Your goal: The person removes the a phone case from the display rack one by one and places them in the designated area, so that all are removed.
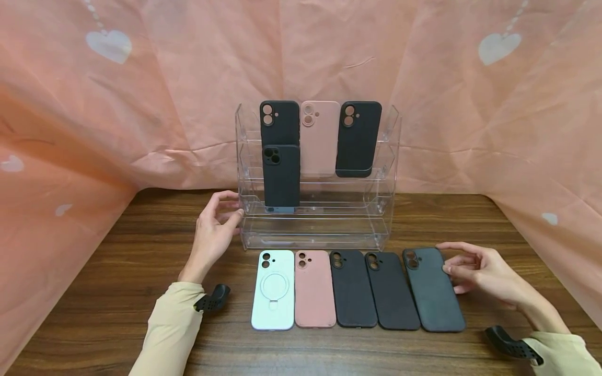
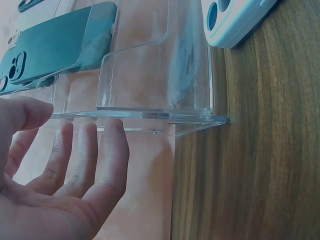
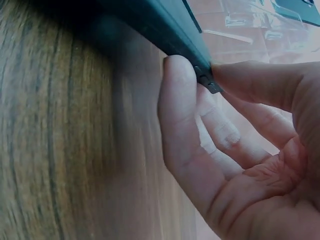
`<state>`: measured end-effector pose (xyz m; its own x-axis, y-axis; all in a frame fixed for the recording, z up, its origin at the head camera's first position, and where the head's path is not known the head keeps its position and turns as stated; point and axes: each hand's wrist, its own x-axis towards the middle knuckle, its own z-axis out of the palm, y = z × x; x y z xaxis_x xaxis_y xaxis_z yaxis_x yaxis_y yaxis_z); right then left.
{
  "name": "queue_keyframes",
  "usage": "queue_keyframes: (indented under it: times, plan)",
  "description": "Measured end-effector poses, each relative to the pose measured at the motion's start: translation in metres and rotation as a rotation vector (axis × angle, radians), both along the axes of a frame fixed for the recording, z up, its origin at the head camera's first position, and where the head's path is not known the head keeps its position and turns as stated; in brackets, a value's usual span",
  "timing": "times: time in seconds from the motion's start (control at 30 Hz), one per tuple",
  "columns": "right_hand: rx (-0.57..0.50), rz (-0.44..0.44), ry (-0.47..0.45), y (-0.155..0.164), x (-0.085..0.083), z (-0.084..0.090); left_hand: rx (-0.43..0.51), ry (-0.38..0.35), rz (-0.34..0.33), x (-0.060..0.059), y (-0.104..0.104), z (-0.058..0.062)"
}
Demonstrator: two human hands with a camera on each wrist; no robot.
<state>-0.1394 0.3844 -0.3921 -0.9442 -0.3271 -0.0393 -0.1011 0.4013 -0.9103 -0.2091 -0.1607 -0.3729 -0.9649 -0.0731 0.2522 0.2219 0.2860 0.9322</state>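
A clear tiered acrylic display stand (image 1: 315, 240) stands on the table. My left hand (image 1: 215, 230) is at its left side panel, thumb at the front edge and fingers curving along the outside; the left wrist view shows the fingertips (image 2: 115, 131) right at the panel. My right hand (image 1: 484, 271) pinches a dark grey-green phone case (image 1: 435, 292) by its upper right edge, at the right end of a row. In the right wrist view, the case's edge (image 3: 192, 60) lies between thumb and fingers, tilted, with wood below.
Beside that case lie a white case with a ring (image 1: 274, 313), a pink case (image 1: 315, 292) and two black cases (image 1: 355, 292). On the stand's upper tiers are black cases (image 1: 282, 180) and a pink case (image 1: 320, 141). Peach fabric (image 1: 447, 130) hangs behind.
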Motion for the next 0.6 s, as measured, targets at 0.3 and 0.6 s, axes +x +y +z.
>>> queue_keyframes:
  times: [0.3, 0.6]
  plan:
    - [0.025, 0.081, -0.021, 0.0027, -0.0025, -0.0025, -0.004, -0.003, 0.009, -0.0001, 0.0008, -0.0004]
    - [0.036, 0.081, -0.048, 0.0013, -0.0012, -0.0046, -0.012, 0.004, 0.007, 0.0, 0.0006, 0.0]
